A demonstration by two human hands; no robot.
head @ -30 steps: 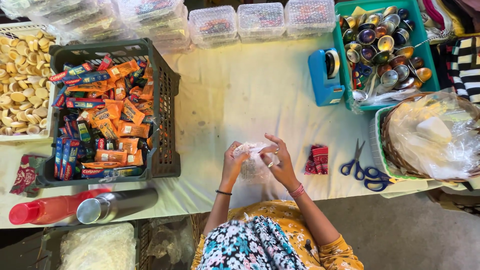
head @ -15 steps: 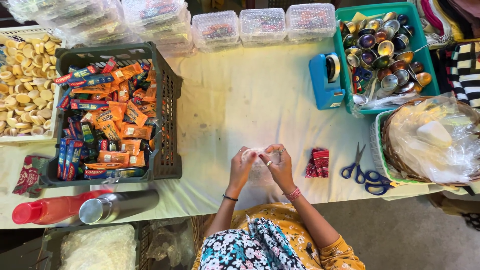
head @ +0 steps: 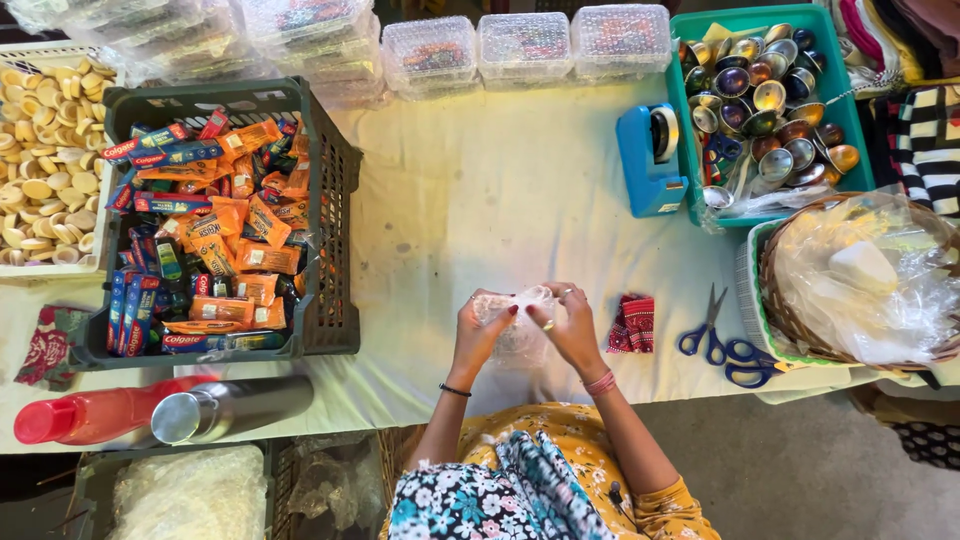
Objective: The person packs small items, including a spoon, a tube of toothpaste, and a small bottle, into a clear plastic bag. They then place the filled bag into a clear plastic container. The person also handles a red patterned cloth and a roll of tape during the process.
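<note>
Both hands meet over the near edge of the white-covered table (head: pixel 480 200). My left hand (head: pixel 482 328) and my right hand (head: pixel 572 325) pinch the top of a small clear plastic bag (head: pixel 517 340) between them, fingers closed on its crinkled mouth. The bag hangs just in front of my body, and what it holds is hard to make out. A small red patterned cloth piece (head: pixel 631 324) lies right beside my right hand.
A dark crate (head: pixel 335 190) of toothpaste boxes and orange packets stands left. Blue scissors (head: pixel 722 342), a blue tape dispenser (head: pixel 650 160), a green bin (head: pixel 690 120) of shiny cups and a plastic-covered basket (head: pixel 780 300) lie right. A red bottle (head: pixel 90 415) and steel flask (head: pixel 230 408) rest near the front left.
Both hands stay together on the clear bag, shifting slightly while the fingers work at its top. Nothing else on the table has moved.
</note>
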